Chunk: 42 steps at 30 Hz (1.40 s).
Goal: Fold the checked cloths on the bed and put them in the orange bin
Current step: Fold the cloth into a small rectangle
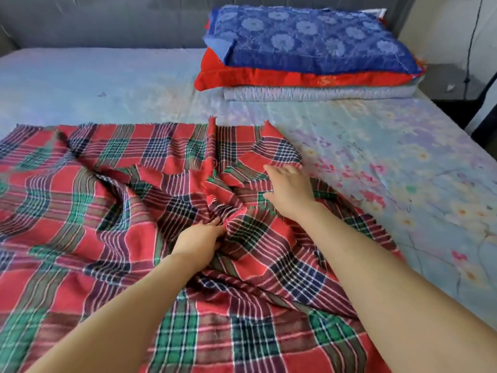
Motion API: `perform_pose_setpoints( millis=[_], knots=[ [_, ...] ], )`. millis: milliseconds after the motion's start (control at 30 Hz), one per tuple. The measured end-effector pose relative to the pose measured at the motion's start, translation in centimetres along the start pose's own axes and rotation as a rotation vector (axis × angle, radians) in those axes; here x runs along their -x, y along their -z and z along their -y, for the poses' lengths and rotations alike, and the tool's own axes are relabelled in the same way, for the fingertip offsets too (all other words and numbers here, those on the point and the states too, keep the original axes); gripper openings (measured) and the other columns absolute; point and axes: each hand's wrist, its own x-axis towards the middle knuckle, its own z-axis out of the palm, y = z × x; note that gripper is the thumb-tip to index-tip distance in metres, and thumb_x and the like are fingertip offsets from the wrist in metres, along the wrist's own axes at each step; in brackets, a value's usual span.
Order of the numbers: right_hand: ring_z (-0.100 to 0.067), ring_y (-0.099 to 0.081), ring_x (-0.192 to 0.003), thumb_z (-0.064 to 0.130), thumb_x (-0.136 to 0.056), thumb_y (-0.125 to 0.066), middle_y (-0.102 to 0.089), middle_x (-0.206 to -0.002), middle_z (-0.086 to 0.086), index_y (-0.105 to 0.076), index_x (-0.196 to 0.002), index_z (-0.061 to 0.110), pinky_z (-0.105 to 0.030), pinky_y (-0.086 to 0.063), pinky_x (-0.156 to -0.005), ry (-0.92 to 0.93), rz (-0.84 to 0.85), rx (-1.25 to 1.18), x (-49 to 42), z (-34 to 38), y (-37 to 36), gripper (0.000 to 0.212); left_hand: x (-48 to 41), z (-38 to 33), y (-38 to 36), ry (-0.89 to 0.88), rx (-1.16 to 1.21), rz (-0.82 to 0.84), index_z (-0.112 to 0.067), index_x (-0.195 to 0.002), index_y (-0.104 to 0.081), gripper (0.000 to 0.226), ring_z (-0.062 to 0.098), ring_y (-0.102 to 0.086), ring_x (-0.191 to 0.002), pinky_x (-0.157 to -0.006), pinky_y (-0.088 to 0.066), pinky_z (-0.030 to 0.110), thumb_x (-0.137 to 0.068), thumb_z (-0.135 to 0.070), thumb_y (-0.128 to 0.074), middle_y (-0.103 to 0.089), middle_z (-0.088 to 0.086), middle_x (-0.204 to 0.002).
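Note:
A red, green and navy checked cloth (88, 211) lies rumpled and spread over the near half of the bed, with frayed edges bunched in the middle. My left hand (200, 238) grips a gathered fold of the cloth at its centre. My right hand (289, 184) lies flat with straight fingers on a turned-over corner of the cloth near its right edge. No orange bin is in view.
The bed sheet (390, 162) is pale blue with flowers. At the back right a blue flowered pillow (309, 39) sits on a red pillow (269, 78) and a folded grey quilt (317, 93). A grey headboard (107, 20) runs behind; a dark nightstand (454, 82) stands at the right.

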Motion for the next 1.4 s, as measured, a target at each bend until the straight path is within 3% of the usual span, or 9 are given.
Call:
perform_pose_setpoints(
  millis=[167, 467, 567, 700, 800, 1067, 1200, 1267, 1400],
  knots=[
    [-0.025, -0.057, -0.097, 0.018, -0.093, -0.056, -0.069, -0.095, -0.004, -0.063, -0.105, 0.016, -0.038, -0.031, -0.094, -0.186, -0.204, 0.041, 0.6, 0.7, -1.0, 0.015, -0.1, 0.2, -0.7, 0.026, 0.004, 0.011, -0.036, -0.139, -0.041, 0.046, 0.028, -0.039, -0.133, -0.099, -0.039, 0.035, -0.096, -0.018, -0.046, -0.021, -0.008, -0.155],
    [-0.023, -0.058, -0.077, 0.011, -0.084, -0.06, -0.062, -0.076, 0.002, -0.064, -0.084, 0.02, -0.028, -0.035, -0.066, -0.293, -0.155, -0.335, 12.0, -2.1, 10.0, 0.01, 6.9, -3.4, 6.4, 0.061, 0.262, -0.202, -0.008, -0.105, -0.065, 0.02, 0.028, -0.054, -0.115, -0.094, -0.039, 0.031, -0.088, -0.019, -0.06, -0.063, 0.008, -0.116],
    [-0.021, -0.053, -0.068, 0.006, -0.079, -0.063, -0.057, -0.065, 0.009, -0.055, -0.07, 0.024, -0.031, -0.034, -0.06, -0.313, -0.108, -0.45, 17.6, -2.2, 14.1, 0.022, 13.1, -4.7, 11.0, -0.293, 0.091, -0.507, -0.005, -0.081, -0.07, 0.021, 0.028, -0.05, -0.12, -0.109, -0.031, 0.034, -0.083, -0.021, -0.057, -0.067, 0.01, -0.107],
    [-0.018, -0.054, -0.057, 0.001, -0.077, -0.065, -0.057, -0.059, 0.002, -0.053, -0.065, 0.024, -0.032, -0.04, -0.058, -0.331, 0.046, -0.561, 26.5, -2.1, 16.3, 0.028, 22.4, -6.2, 15.5, -0.693, -0.101, -0.439, -0.013, -0.081, -0.065, 0.005, 0.021, -0.05, -0.116, -0.114, -0.023, 0.037, -0.079, -0.011, -0.06, -0.067, 0.003, -0.103],
    [-0.005, -0.048, -0.053, -0.01, -0.075, -0.062, -0.054, -0.059, 0.001, -0.054, -0.063, 0.016, -0.019, -0.033, -0.058, -0.421, 0.1, -0.774, 33.0, -1.1, 17.2, 0.029, 29.2, -7.0, 16.9, -0.864, -0.16, -0.306, -0.016, -0.085, -0.047, 0.035, 0.021, -0.056, -0.081, -0.079, -0.05, 0.034, -0.066, 0.0, -0.071, -0.06, 0.0, -0.081],
    [-0.008, -0.053, -0.035, 0.001, -0.092, -0.04, -0.056, -0.044, 0.002, -0.056, -0.074, 0.011, -0.015, -0.044, -0.04, -1.073, 0.249, -1.578, 39.8, 2.9, 13.9, 0.026, 41.1, -8.5, 13.4, -0.892, -0.257, -0.13, -0.018, -0.083, -0.04, 0.042, 0.015, -0.038, -0.041, -0.036, -0.026, 0.023, -0.051, 0.001, -0.061, -0.041, -0.005, -0.052],
    [-0.027, -0.061, -0.068, 0.011, -0.093, -0.049, -0.065, -0.072, -0.01, -0.057, -0.068, 0.01, -0.032, -0.042, -0.066, -0.857, 0.207, -0.898, 40.4, 5.0, 9.6, 0.026, 44.2, -9.5, 9.0, -0.623, -0.245, 0.161, -0.024, -0.072, -0.059, 0.039, 0.011, -0.049, -0.036, -0.033, -0.026, 0.023, -0.036, -0.016, -0.075, -0.048, -0.007, -0.044],
    [-0.029, -0.062, -0.088, 0.025, -0.094, -0.049, -0.067, -0.096, -0.009, -0.058, -0.093, 0.014, -0.033, -0.042, -0.072, -0.605, 0.256, -0.313, 40.5, 6.0, 8.3, 0.014, 44.6, -9.7, 7.0, -0.308, -0.135, 0.336, -0.015, -0.096, -0.063, 0.036, 0.016, -0.067, -0.072, -0.056, -0.048, 0.027, -0.063, -0.005, -0.071, -0.067, -0.001, -0.079],
    [-0.035, -0.046, -0.118, 0.023, -0.093, -0.053, -0.043, -0.136, -0.016, -0.013, -0.149, 0.022, -0.048, -0.036, -0.098, -0.079, 0.296, 0.418, 41.8, 8.0, 4.4, 0.069, 45.5, -8.5, 1.2, 0.022, -0.064, 0.483, -0.008, -0.111, -0.06, 0.038, 0.022, -0.06, -0.106, -0.084, -0.048, 0.029, -0.082, 0.013, -0.048, -0.059, 0.007, -0.117]
  ],
)
